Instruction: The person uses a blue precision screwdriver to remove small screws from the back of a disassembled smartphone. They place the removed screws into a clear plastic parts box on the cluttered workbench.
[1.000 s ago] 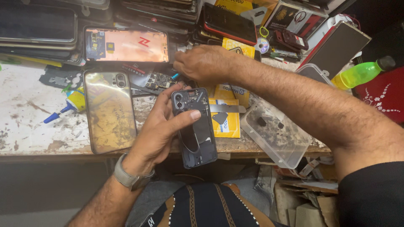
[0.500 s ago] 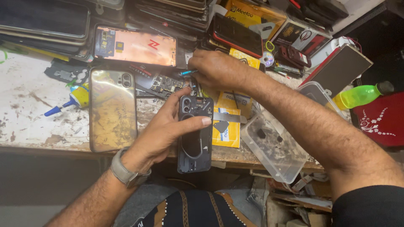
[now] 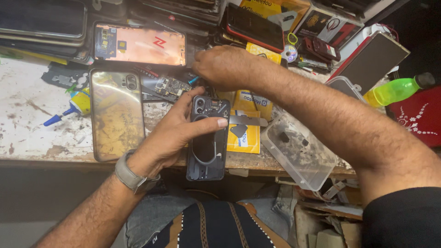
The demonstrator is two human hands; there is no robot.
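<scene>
My left hand [image 3: 177, 131] gripped the dark phone [image 3: 207, 138] at the table [image 3: 27, 133] edge, thumb across its back; my right hand [image 3: 225, 68], curled beyond the phone, pinched a blue-tipped tool [image 3: 194, 80]; steady support mattered.

Phone [image 3: 207, 140] under left-hand fingers [image 3: 216, 123]: black back, grey ring pattern, dark camera lenses. Phone back cover [image 3: 117, 120] left of those fingers: glossy, mottled yellow-gold, dark frame. Cover [image 3: 140, 44] above: orange-pink, red zigzag mark. Packet [image 3: 245, 135] right of fingers: yellow, black patch. Tool [image 3: 194, 80] beside right-hand fingers: teal-blue tip. Bottle [image 3: 396, 90] far right: neon green, black cap. Cloth [image 3: 420, 120] beneath: red, white dotted motif. Surface [image 3: 27, 124]: white, brown-stained. Watch strap [image 3: 129, 174]: grey.
</scene>
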